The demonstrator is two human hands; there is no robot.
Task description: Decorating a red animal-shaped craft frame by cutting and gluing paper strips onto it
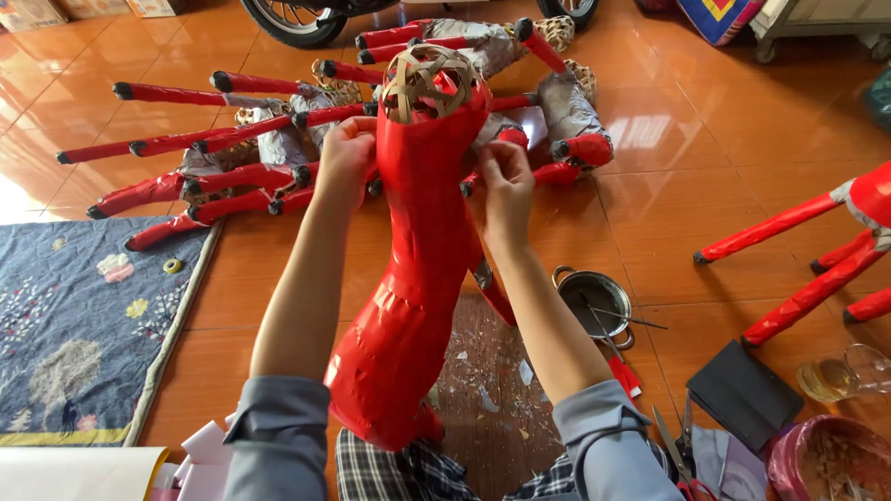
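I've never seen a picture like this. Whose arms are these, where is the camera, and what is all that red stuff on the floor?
The camera sits on a person's head and looks down, so the arms are that person's own. The left hand and right hand press on a tall red paper-covered figure with a woven bamboo top. Behind it on the orange tiled floor lie similar figures with red stick legs. Nearby are a small metal pot, scissors and a grey patterned mat.
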